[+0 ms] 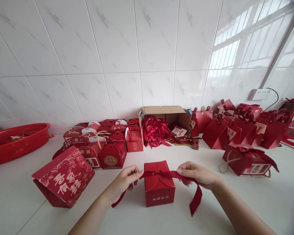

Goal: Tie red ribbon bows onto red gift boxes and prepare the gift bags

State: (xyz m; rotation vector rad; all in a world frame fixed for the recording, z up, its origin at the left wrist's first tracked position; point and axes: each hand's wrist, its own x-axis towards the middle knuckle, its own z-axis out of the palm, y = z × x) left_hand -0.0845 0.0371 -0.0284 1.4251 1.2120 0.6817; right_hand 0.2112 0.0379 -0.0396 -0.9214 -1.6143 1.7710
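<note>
A small red gift box point(158, 189) stands upright on the white table point(279, 202) in front of me. A red ribbon point(193, 192) crosses its top. My left hand point(124, 182) pinches the ribbon's left end beside the box, with the tail hanging below my wrist. My right hand point(198, 175) pinches the right part of the ribbon, whose long tail drops toward the table. Both hands have their fingers closed on the ribbon.
A red paper bag point(63, 178) lies tilted at the left. Several red boxes point(105, 143) stand behind it. A cardboard box point(166, 116) spills red ribbons point(155, 130). Finished boxes point(240, 129) crowd the right. A red tray point(14, 142) sits far left.
</note>
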